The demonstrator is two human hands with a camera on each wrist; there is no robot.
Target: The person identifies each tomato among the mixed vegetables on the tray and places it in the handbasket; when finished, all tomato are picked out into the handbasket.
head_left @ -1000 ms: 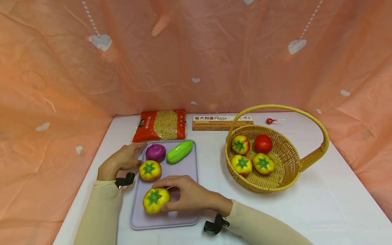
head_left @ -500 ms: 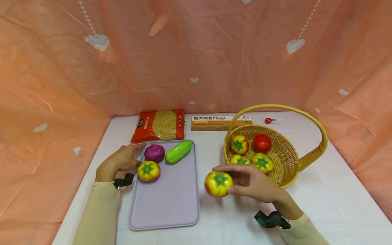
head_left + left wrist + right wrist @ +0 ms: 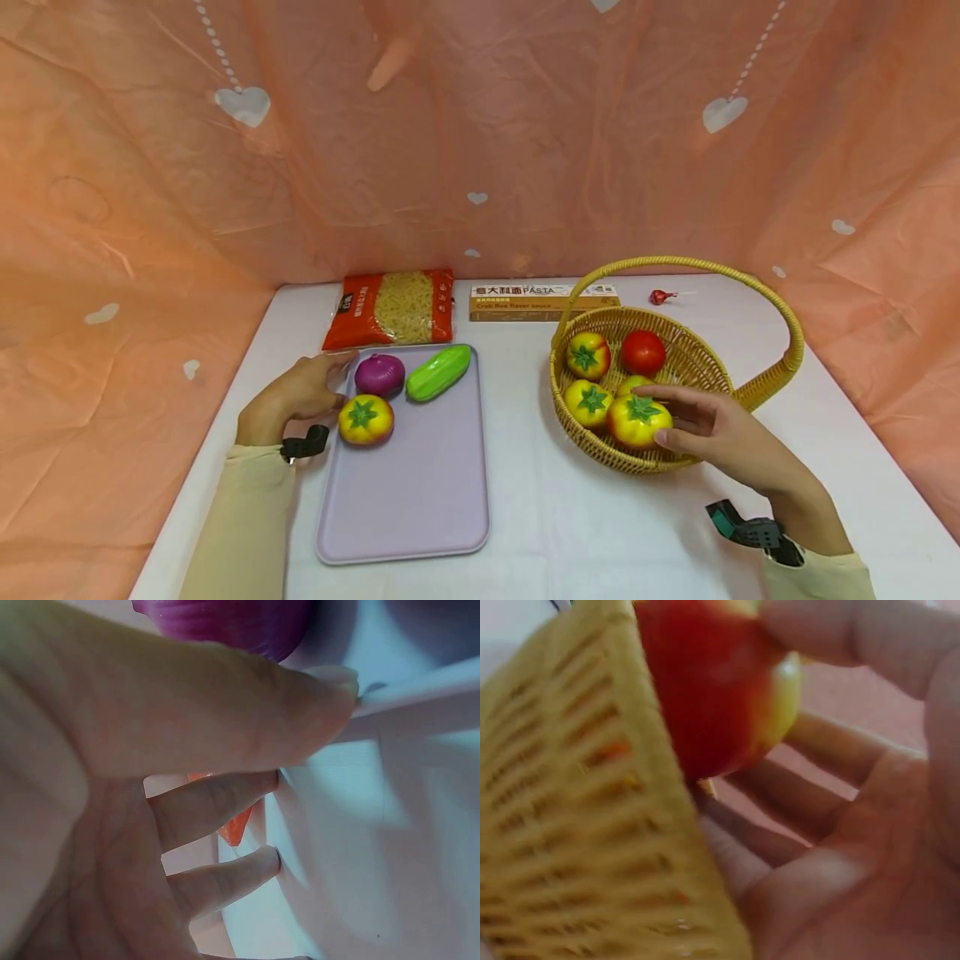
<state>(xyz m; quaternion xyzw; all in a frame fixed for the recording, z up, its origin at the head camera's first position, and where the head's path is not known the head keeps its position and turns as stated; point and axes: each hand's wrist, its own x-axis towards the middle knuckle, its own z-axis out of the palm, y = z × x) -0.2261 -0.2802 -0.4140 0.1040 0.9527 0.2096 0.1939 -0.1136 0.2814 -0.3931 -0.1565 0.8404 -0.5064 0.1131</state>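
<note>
My right hand (image 3: 731, 433) pinches a yellow-and-red toy tomato (image 3: 636, 423) between thumb and fingers, over the front of the wicker basket (image 3: 720, 367). The right wrist view shows this tomato (image 3: 712, 690) just past the basket's woven rim (image 3: 645, 697). Inside the basket lie a red tomato (image 3: 642, 352) and several yellow-red ones, one partly hidden by the held tomato. My left hand (image 3: 296, 392) rests at the left edge of the lilac tray (image 3: 408, 500), its thumb (image 3: 315, 712) touching the rim. The tray bears a purple onion (image 3: 380, 375), a green cucumber-like vegetable (image 3: 438, 372) and another tomato (image 3: 366, 419).
Behind the tray lies a red bag of pasta (image 3: 393, 307). A pasta box (image 3: 517, 302) stands at the back, partly behind the basket handle (image 3: 787, 325). A red lollipop (image 3: 662, 296) lies back right. An orange curtain (image 3: 480, 150) encloses the white table.
My right hand has carried the tomato from the front of the tray rightward to the basket. My left hand has stayed at the tray's left edge.
</note>
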